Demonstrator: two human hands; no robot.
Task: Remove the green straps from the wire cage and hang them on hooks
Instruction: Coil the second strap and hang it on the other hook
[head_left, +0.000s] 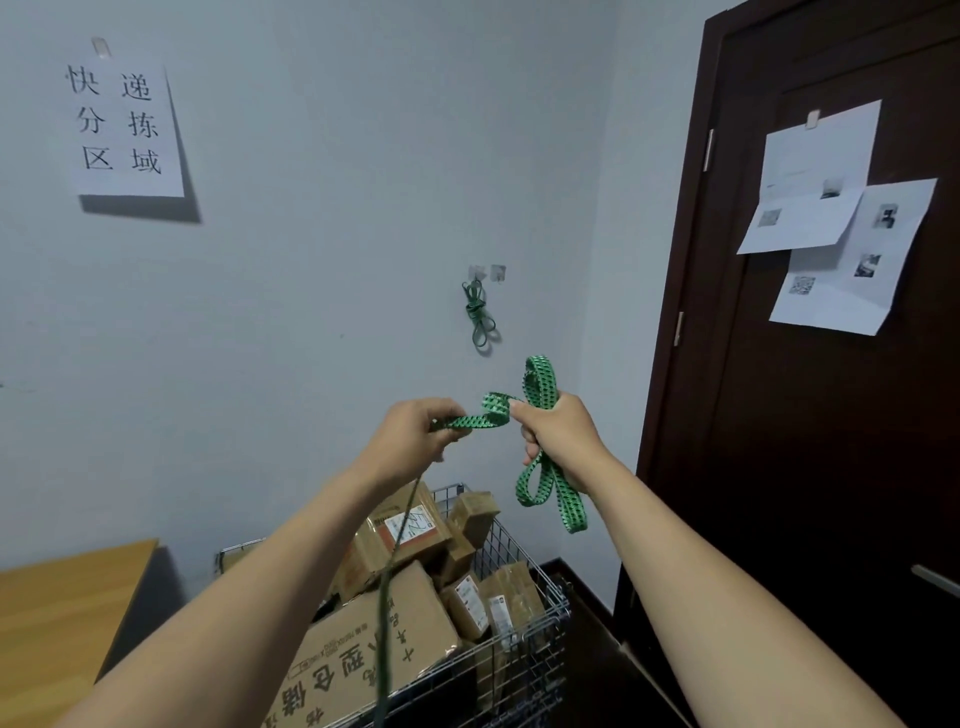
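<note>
At room corner ahead, I log: one pale wall (311, 234). One dark wood door (779, 467), smooth, panelled. One wire cage (540, 592), metal grid, at least six brown cardboard boxes (374, 649) inside. One tan wooden table (62, 597), flat top. Three white papers: one sign (124, 130) on wall, two creased sheets (810, 176) on door. Right hand (561, 431) fisted round folded loops of flat woven green strap (540, 384), above cage. Left hand (410, 436) pinches its free run, tail hanging down. Second strap (479, 317) bundled on left of two small clear hooks (497, 271).
</note>
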